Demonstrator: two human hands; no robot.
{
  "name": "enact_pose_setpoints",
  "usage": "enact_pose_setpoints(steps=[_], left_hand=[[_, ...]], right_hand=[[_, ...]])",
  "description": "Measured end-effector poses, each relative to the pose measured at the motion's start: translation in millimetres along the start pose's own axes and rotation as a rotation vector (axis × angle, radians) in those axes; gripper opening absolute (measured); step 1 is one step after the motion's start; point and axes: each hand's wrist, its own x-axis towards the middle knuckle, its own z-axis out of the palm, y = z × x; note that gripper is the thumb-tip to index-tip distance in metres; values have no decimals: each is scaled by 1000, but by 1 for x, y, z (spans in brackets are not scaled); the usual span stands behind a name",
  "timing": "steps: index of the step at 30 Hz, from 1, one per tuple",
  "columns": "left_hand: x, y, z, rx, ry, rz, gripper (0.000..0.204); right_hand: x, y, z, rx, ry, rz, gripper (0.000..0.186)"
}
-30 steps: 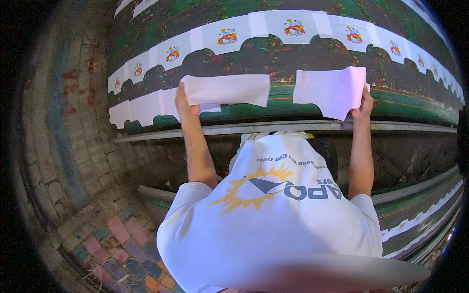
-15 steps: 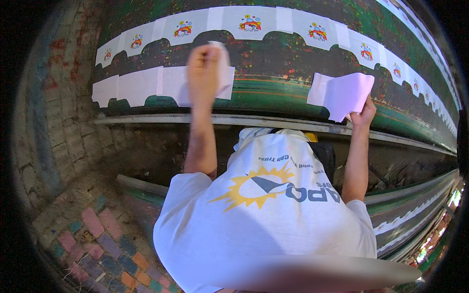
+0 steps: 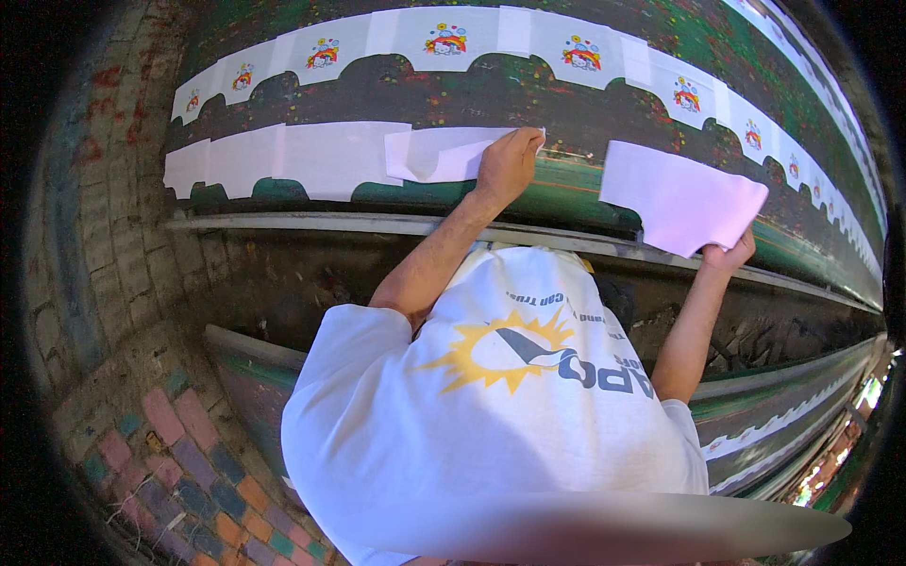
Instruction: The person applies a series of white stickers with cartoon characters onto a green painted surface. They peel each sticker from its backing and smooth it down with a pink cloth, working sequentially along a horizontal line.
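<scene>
My left hand [image 3: 510,170] pinches the right end of a white cut fabric piece [image 3: 429,156], closed on its corner. The piece lies partly folded on the green table [image 3: 566,186], its left end overlapping the near row of plain white pieces [image 3: 344,156]. To the right, my right hand [image 3: 731,253] grips the lower right corner of a pale fabric piece or stack [image 3: 679,193]; how many layers it has I cannot tell. This fabric is spread over the table's near part, looking lilac on its right side.
A far row of white pieces with colourful cartoon prints [image 3: 444,40] runs along the table. A metal rail [image 3: 311,224] edges its near side. Another long table with white pieces [image 3: 755,441] stands at the lower right. Brick paving [image 3: 203,467] covers the floor at left.
My left hand has moved right and down, and its fabric piece now stretches across the table beside the row. My right hand has shifted slightly right and lower with its fabric.
</scene>
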Motion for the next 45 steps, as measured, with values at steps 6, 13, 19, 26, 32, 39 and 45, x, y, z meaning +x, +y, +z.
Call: enact_pose_setpoints(steps=[6, 13, 19, 26, 32, 39, 45], left_hand=[[-4, -16, -5, 239, 88, 144, 16], [-11, -88, -144, 718, 348, -341, 22], [-26, -104, -148, 707, 170, -358, 22], [-10, -104, -167, 730, 360, -418, 16], [31, -62, -97, 546, 245, -175, 18], [26, 94, 118, -124, -454, -82, 25], [33, 149, 193, -282, -468, -309, 24]], right_hand=[[17, -74, -35, -130, -26, -169, 47], [40, -36, -27, -303, -168, 64, 48], [18, 92, 20, -870, -306, 324, 30], [-3, 105, 47, -959, -394, 283, 35], [-4, 85, 45, -832, -396, 332, 35], [5, 50, 24, -630, -403, 481, 31], [13, 31, 6, -356, -383, 542, 30]])
